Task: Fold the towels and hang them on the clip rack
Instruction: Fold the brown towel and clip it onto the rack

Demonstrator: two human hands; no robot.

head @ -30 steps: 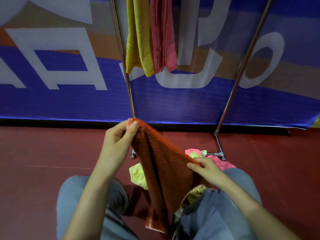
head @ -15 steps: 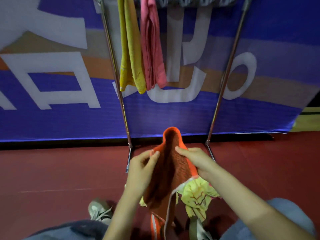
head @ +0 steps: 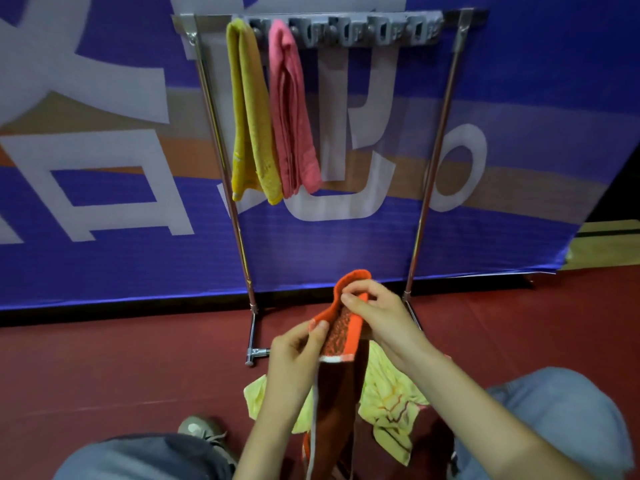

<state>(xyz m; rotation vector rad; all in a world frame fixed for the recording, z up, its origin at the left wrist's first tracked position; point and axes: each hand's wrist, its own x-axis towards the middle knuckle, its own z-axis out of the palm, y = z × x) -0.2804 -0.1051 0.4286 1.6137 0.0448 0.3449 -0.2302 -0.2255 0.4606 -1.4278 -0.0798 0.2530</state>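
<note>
An orange towel (head: pixel 337 344) hangs folded lengthwise between my hands, low in the middle of the view. My left hand (head: pixel 296 351) pinches its left edge. My right hand (head: pixel 375 313) grips the top fold just above and to the right. The clip rack (head: pixel 346 29) stands ahead, its grey clip bar across the top. A yellow towel (head: pixel 251 116) and a pink towel (head: pixel 294 112) hang from the left clips. A pale yellow-green towel (head: pixel 388 407) lies crumpled on the floor under my hands.
The rack's metal legs (head: pixel 429 174) rise from feet on the dark red floor (head: pixel 121 368). A blue banner wall (head: pixel 104 220) stands right behind the rack. My knees in grey trousers and a shoe (head: pixel 201 431) fill the bottom of the view.
The view has tilted up, so the rack's clip bar now shows. My hands have closed together on the orange towel, narrowing its fold; the right hand now sits on the top fold.
</note>
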